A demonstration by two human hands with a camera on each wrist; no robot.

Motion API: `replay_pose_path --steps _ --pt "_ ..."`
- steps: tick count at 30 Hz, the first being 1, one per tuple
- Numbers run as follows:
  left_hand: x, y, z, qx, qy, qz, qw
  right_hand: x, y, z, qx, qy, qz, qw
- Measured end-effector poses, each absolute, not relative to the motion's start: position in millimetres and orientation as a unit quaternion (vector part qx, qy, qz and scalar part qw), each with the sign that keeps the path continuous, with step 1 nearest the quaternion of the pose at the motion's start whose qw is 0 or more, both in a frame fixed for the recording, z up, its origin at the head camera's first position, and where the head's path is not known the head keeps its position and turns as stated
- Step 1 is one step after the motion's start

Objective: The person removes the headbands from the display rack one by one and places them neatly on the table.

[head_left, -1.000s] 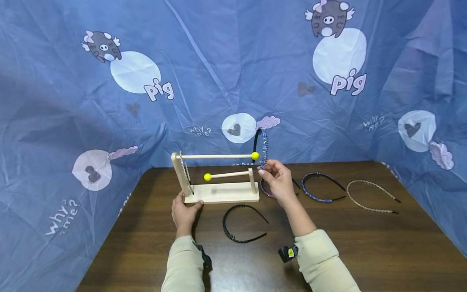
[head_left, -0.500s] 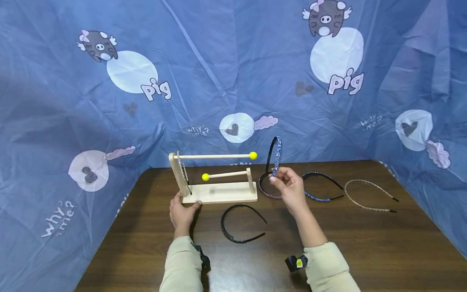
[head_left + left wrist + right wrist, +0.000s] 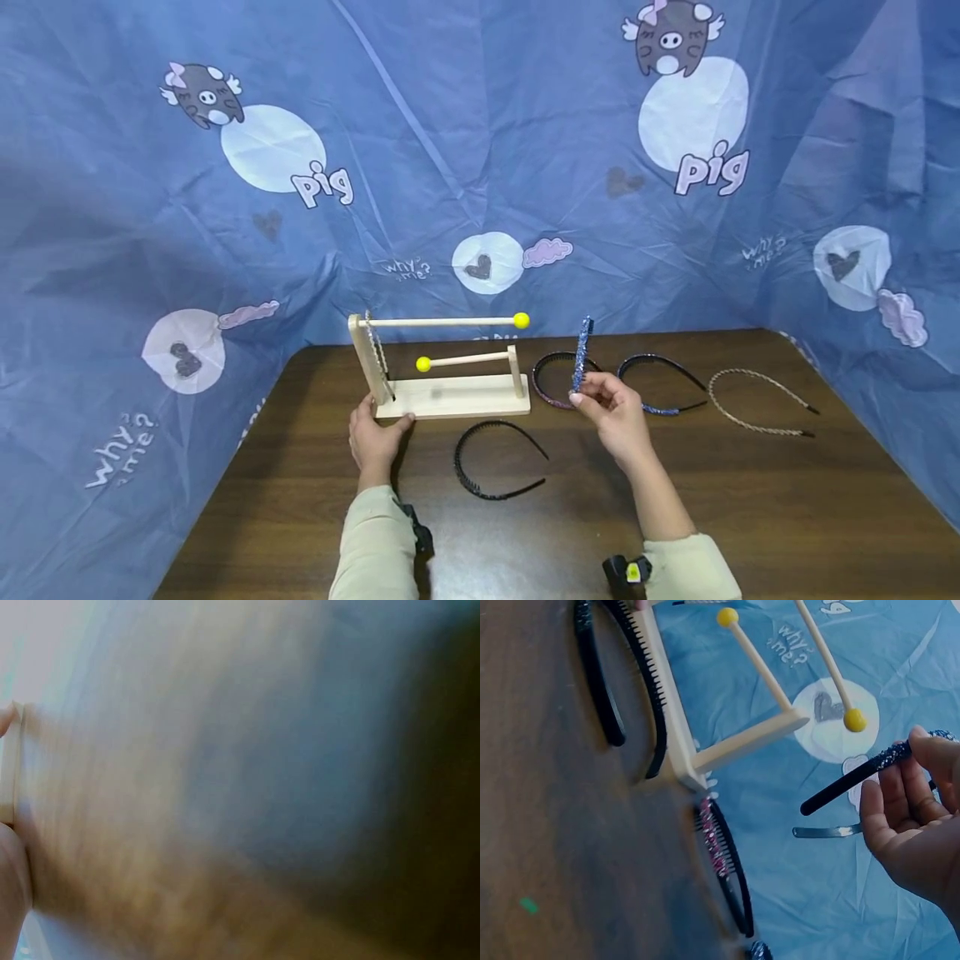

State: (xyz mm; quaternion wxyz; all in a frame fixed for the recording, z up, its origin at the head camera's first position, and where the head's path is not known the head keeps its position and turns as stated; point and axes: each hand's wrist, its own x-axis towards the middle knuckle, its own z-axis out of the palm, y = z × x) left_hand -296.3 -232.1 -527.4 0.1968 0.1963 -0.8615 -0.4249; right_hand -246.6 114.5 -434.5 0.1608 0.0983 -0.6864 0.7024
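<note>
My right hand pinches a blue glittery headband between thumb and fingers, held up edge-on above the table. In the right wrist view the black ends of this headband stick out past the fingers. My left hand grips the left end of a wooden rack, thumb along the front edge of its base. The rack has a long upper rod and a shorter lower rod, each tipped with a yellow ball. A beaded headband hangs on the upper rod beside the left post. Blur fills most of the left wrist view.
On the brown table, a black toothed headband lies in front of the rack. To the right lie a pink-purple glitter headband, another blue one and a braided beige one. A blue printed cloth hangs behind.
My right hand has moved right and down, away from the upper rod's ball, with the blue headband, which has turned edge-on. The left hand stays on the rack.
</note>
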Motion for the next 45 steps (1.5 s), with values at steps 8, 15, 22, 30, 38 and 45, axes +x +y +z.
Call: replay_pose_path --steps 8,15,22,30,38,45 --pt "-297 -231 -528 0.197 -0.856 -0.435 0.199 -225 125 -428 0.119 -0.726 0.665 0.126" --pt "-297 -232 -531 0.197 -0.859 -0.429 0.198 -214 134 -435 0.147 -0.743 0.646 0.098" --pt "-297 -232 -528 0.198 -0.857 -0.431 0.199 -212 142 -441 0.191 -0.752 0.628 0.061" --pt "-295 -230 -529 0.204 -0.859 -0.429 0.193 -221 156 -468 0.207 -0.772 0.600 -0.016" --pt "-296 -230 -533 0.201 -0.856 -0.434 0.196 -222 165 -474 0.220 -0.783 0.577 -0.071" --pt "-298 -231 -531 0.203 -0.858 -0.432 0.192 -225 168 -480 0.232 -0.786 0.557 -0.133"
